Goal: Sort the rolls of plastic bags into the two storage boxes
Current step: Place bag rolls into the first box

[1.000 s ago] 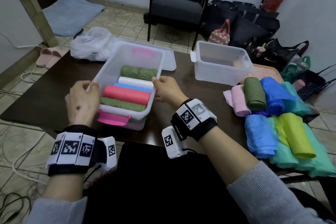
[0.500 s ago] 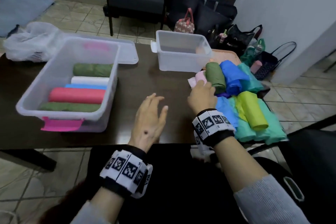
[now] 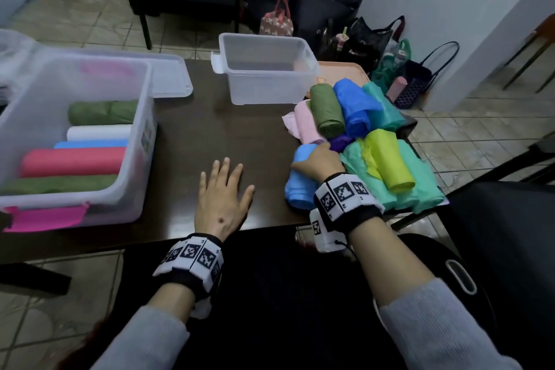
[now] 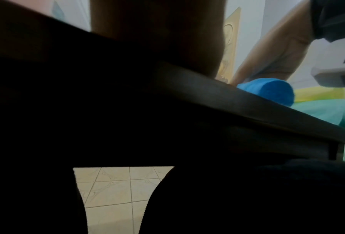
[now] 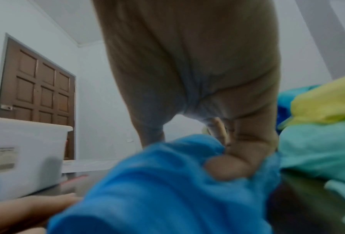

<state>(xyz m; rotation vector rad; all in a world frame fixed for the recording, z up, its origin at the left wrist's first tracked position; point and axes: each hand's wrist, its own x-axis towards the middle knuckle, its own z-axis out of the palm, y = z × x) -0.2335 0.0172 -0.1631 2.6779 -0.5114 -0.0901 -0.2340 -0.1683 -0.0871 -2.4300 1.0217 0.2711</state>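
At the left of the table, a large clear storage box with a pink latch is observed, holding five rolls laid side by side: two green, one white, one blue, one red. The left hand is laid flat on the bare tabletop between that box and the pile, fingers straight and spread, nothing held. Further back, a smaller clear storage box is seen, apparently without contents. To the right, the unsorted pile of rolls is noted near the table's right edge: pink, olive, dark blue, purple, teal and yellow-green, lying against and over one another. The right hand is placed over the light blue roll at the pile's near-left corner; in the right wrist view the thumb is seen pressed into the blue film and the fingers curled over it, so a hold is recorded. The roll is judged light and soft, since the film dents under the thumb; the surface is likely slippery and the outer layer loose. A hold around the middle of the barrel is advised, so that the tail is not unwound. Neighbouring rolls touch it and may be dragged along.
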